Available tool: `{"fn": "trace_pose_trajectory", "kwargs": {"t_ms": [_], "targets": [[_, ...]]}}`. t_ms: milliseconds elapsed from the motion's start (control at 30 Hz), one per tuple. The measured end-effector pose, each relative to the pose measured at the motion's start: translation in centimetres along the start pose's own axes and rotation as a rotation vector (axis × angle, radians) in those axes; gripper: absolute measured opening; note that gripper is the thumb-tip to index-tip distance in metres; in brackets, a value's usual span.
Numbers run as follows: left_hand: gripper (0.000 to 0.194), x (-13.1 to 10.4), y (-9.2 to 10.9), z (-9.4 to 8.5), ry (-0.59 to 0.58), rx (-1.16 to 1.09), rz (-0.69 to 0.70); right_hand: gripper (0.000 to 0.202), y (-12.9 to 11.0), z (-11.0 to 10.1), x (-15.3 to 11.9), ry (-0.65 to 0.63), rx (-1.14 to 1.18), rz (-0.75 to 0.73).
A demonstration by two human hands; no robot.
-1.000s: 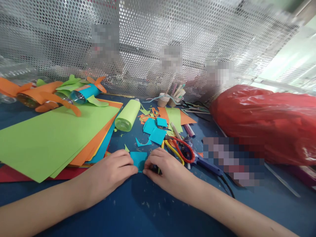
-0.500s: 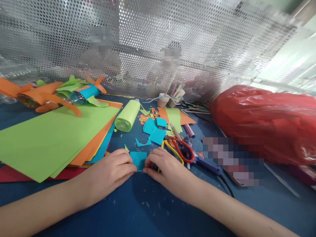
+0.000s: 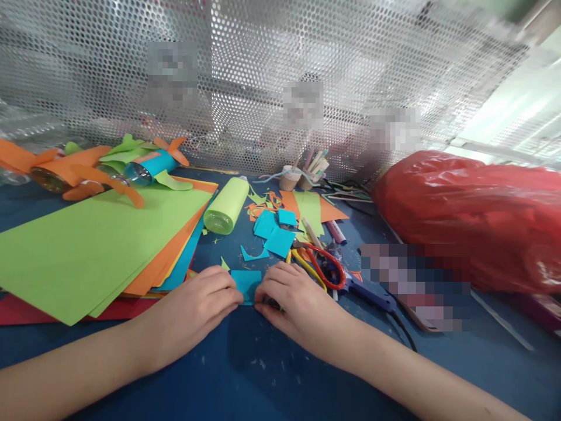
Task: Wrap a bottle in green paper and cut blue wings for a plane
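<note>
A small blue paper piece [image 3: 246, 285] lies on the dark blue table between my hands. My left hand [image 3: 202, 304] pinches its left edge, fingers pressed together. At the right edge, my right hand [image 3: 291, 298] grips it with curled fingers. Just beyond are a crescent-shaped blue scrap [image 3: 254, 254] and several blue paper squares [image 3: 280, 241]. Red-handled scissors [image 3: 326, 268] and a yellow-handled pair [image 3: 311, 270] lie close behind my right hand.
Coloured paper sheets [image 3: 109, 240] are stacked at left, with paper-wrapped bottles [image 3: 151, 166] behind. A green-wrapped bottle [image 3: 228, 204] lies mid-table. A blue glue gun [image 3: 370, 293], cups of sticks [image 3: 307, 178] and a red plastic bag [image 3: 473, 216] are at right. Behind stands a perforated metal screen [image 3: 263, 70].
Both hands stay at the blue paper piece with barely any movement; the right fingers have shifted slightly over its edge. Another blurred shape now shows behind the screen at right.
</note>
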State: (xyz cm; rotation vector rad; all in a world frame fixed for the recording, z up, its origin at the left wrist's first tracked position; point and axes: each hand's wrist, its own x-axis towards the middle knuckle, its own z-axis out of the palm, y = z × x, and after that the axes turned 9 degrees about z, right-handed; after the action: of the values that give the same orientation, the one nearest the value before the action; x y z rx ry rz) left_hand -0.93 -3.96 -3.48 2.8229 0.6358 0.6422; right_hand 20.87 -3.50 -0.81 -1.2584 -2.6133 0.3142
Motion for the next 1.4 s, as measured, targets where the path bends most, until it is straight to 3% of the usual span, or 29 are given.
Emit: {"fn": "trace_pose_trajectory", "kwargs": {"t_ms": [367,600,833,1100,1400], "targets": [[0.012,-0.01,-0.24,0.34,0.028,-0.128,-0.108,0.012,-0.13,0.48,-0.07,0.001,0.119,0.120],[0.027,-0.03,-0.03,0.09,-0.003,-0.055,-0.018,0.013,-0.72,0.57,0.06,0.018,0.084,0.153],[0.028,-0.16,-0.13,-0.10,-0.013,0.003,0.005,0.014,-0.80,0.92,0.27,0.043,0.137,0.226],[0.022,-0.36,-0.70,0.11,0.008,-0.103,-0.016,0.014,-0.17,0.37,0.04,0.004,0.138,0.117],[0.028,-0.24,-0.21,-0.02,-0.026,-0.023,-0.001,0.007,-0.26,0.22,0.04,0.024,0.006,-0.021]]}}
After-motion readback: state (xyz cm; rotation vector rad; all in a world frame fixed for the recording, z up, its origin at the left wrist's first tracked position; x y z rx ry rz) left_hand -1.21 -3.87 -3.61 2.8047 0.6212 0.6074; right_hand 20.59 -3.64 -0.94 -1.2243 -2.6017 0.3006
